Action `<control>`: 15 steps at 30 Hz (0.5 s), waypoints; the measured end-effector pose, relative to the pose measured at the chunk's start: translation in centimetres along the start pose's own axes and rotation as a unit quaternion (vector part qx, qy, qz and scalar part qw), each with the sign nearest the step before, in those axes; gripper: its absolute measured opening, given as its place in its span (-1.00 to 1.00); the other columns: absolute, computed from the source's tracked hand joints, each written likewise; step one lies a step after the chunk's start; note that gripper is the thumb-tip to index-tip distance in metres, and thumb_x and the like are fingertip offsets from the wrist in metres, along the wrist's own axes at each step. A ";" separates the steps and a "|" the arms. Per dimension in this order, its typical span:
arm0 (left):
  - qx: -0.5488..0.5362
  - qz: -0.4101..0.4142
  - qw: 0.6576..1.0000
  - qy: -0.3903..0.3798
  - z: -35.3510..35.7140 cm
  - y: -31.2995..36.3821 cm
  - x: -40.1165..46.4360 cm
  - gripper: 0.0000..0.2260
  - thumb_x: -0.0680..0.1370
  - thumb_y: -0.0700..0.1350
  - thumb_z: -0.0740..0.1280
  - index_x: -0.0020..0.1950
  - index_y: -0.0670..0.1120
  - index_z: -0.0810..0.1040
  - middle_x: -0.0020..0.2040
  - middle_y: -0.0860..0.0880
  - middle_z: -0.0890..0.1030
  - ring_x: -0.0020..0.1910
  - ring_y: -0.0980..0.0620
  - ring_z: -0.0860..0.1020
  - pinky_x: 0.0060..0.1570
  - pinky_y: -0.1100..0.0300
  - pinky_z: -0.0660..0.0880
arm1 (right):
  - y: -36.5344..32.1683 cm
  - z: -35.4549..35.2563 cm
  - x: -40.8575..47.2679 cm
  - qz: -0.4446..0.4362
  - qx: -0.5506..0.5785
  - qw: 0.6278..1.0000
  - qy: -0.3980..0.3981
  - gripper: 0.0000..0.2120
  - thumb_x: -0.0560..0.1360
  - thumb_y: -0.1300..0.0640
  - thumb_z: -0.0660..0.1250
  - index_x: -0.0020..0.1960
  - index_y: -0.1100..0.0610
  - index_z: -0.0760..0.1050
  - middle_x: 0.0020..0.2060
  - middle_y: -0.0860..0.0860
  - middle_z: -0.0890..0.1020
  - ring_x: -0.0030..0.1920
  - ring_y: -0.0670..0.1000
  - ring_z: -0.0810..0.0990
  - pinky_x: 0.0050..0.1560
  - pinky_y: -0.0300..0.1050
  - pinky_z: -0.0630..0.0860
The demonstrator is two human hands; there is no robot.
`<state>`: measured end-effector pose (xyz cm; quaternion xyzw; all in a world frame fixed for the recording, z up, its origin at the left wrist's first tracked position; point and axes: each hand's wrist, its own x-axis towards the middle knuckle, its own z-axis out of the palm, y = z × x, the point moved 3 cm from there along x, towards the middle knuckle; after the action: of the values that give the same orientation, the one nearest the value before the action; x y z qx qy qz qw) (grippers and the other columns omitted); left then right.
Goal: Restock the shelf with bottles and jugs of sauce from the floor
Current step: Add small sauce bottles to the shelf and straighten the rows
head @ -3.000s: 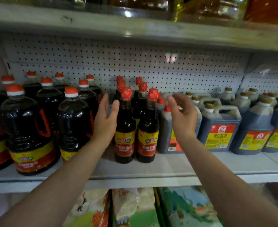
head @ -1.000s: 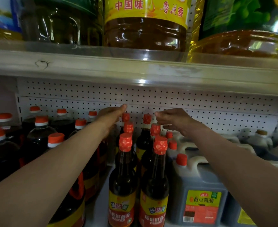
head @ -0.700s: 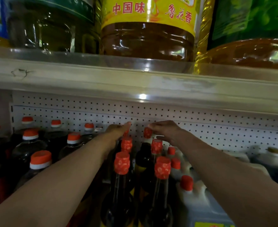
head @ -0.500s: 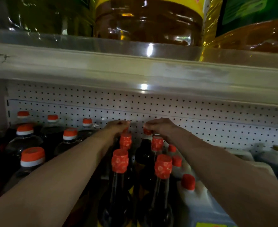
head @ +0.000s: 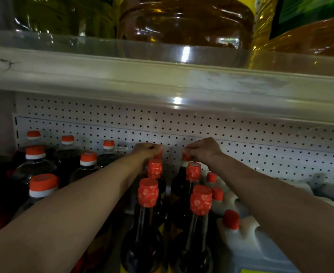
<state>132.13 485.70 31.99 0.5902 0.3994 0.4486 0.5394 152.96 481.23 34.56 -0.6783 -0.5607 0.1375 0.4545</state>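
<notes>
Two rows of slim dark sauce bottles with red caps run from front to back in the middle of the shelf; the front pair stands at front-left bottle (head: 148, 196) and front-right bottle (head: 200, 201). My left hand (head: 146, 151) is closed over the red cap of the rearmost bottle in the left row (head: 159, 155). My right hand (head: 203, 150) pinches the cap of the rearmost bottle in the right row (head: 186, 157). Both rear bottles stand by the pegboard back wall; their bodies are mostly hidden.
Round dark bottles with orange caps (head: 43, 184) fill the left of the shelf. White-handled jugs with red caps (head: 231, 220) stand on the right. The upper shelf edge (head: 162, 83) hangs low overhead, carrying big oil jugs (head: 185, 18). Pegboard (head: 260, 148) closes the back.
Both hands have reached from the front of the rows to the back and closed on the rearmost caps. The camera has moved in closer and lower under the upper shelf.
</notes>
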 end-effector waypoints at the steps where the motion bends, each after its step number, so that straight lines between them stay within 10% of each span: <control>1: -0.004 0.002 1.000 -0.010 0.2 0.1 -0.2 -0.69 0.58 -0.15 0.40 0.29 -0.22 0.54 0.06 -0.18 0.62 0.05 -0.17 0.60 0.00 0.05 0.58 | -0.1 0.0 0.0 -0.003 -0.006 1.000 0.002 -0.70 0.40 0.07 0.61 0.08 0.15 0.72 0.01 0.07 0.75 -0.02 0.02 0.72 0.20 -0.07 0.62; 4: -0.022 0.005 0.999 -0.035 0.5 0.2 -0.8 -0.67 0.58 -0.18 0.39 0.32 -0.25 0.52 -0.01 -0.15 0.62 -0.08 -0.09 0.61 -0.21 0.17 0.60 | 0.1 -0.3 0.1 -0.004 -0.006 1.000 0.005 -0.74 0.38 0.08 0.62 0.03 0.13 0.73 -0.04 0.06 0.75 -0.03 0.03 0.72 0.19 -0.02 0.63; 15: 0.093 -0.013 0.995 -0.023 1.1 0.6 0.5 -0.57 0.54 0.01 0.45 0.34 -0.14 0.54 0.23 -0.12 0.59 0.09 -0.09 0.59 0.06 0.07 0.55 | 0.3 -0.5 0.0 -0.011 -0.006 1.000 -0.004 -0.81 0.40 0.11 0.60 -0.01 0.10 0.74 -0.11 0.02 0.75 -0.06 0.00 0.72 0.15 -0.02 0.65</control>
<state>133.31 485.87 32.57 0.6427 0.4347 0.3891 0.4966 153.51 481.01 34.60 -0.6744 -0.5707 0.1314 0.4497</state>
